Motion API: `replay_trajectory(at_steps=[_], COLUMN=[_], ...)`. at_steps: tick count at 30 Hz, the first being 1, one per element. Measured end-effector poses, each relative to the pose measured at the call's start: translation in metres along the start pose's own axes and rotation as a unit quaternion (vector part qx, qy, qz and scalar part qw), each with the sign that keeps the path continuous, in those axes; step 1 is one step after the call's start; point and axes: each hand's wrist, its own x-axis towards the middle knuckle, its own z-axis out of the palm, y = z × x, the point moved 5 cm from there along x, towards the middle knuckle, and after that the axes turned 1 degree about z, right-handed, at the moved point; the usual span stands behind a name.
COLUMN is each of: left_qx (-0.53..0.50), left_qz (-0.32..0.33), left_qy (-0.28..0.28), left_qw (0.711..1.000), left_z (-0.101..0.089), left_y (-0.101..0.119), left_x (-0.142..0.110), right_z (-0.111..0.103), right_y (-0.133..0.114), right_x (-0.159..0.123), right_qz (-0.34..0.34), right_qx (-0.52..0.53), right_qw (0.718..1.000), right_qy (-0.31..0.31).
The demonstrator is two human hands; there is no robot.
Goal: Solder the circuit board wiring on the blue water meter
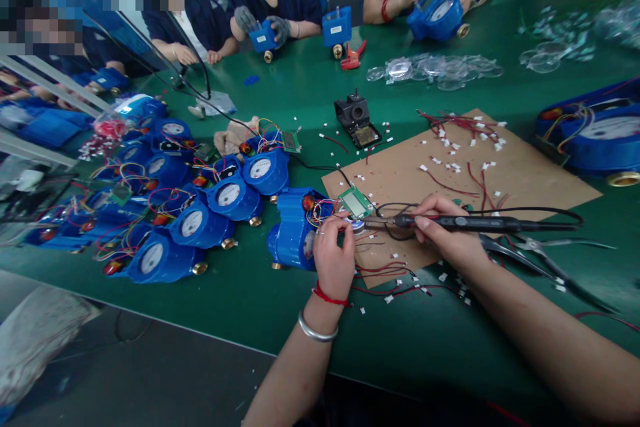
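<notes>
My right hand (445,230) is closed in a pen grip round a slim black soldering iron (475,223), its fingers wrapped on the barrel and its tip reaching left toward my other hand. A black cable (545,211) loops back from the iron's rear end, away to the right of those fingers.

My left hand (334,255) is curled, its fingers pinched at a small round part on the blue plastic water meter body (293,233) that lies on its side just left of them. What exactly the fingertips have hold of I cannot tell, as they cover it. A small green circuit board (355,203) with a pale display sits just above my left fingers, joined to the meter by thin coloured wires (320,208). A red string bracelet (330,297) and a silver bangle (317,331) ring that wrist.

Both hands work at the near left corner of a brown cardboard sheet (525,173) lying on the green bench (250,307). Red wire offcuts with white connectors (450,163) are scattered beyond my right fingers. Metal pliers (540,257) lie just right of that hand. Far to the left of my left fingers stands a cluster of blue water meters with white dials (200,213). A black soldering stand (356,119) sits well beyond both hands, and other people sit across the bench holding blue meters.
</notes>
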Motion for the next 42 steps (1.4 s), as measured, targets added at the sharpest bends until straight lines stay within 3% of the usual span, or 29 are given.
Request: replay_trajectory(at_steps=[28, 42], left_qx=[0.004, 0.005], left_qz=[0.005, 0.015], left_qy=[0.002, 0.007], left_qw=[1.0, 1.0], left_z=[0.0011, -0.0004], left_y=[-0.0007, 0.0011], left_x=[0.0007, 0.0013], right_z=[0.0011, -0.0007], right_y=[-0.0051, -0.0014], right_x=[-0.0004, 0.0002], right_qz=[-0.007, 0.003], right_qx=[-0.015, 0.059], right_qw=[1.0, 0.998], right_qy=[-0.001, 0.025])
